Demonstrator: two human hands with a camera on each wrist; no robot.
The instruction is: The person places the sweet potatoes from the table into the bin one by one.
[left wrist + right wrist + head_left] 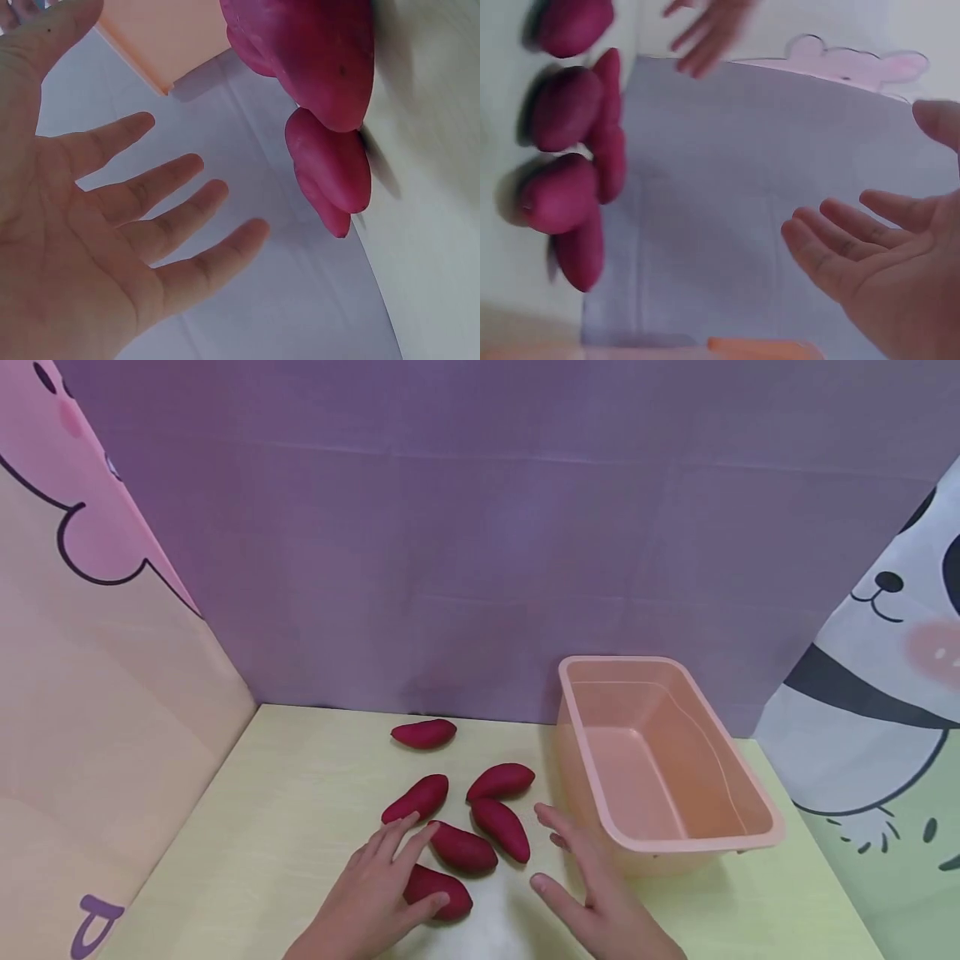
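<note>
Several dark red sweet potatoes lie loose on the pale table. One sweet potato (424, 734) sits apart near the back wall. Two others, an upper one (501, 782) and a slanted one (501, 830), lie close together left of the pink tub (600, 777). My left hand (375, 881) hovers with spread fingers over the nearest sweet potato (438, 894), partly covering it in the head view. In the left wrist view its palm (82, 247) holds nothing. Beside the tub's near left corner, my right hand (596, 893) is raised, fingers apart, holding nothing.
The deep tub stands at the table's right side, and no contents show inside. A purple cloth wall (450, 568) closes off the back. Printed side panels flank the table, with a panda (862, 693) on the right one.
</note>
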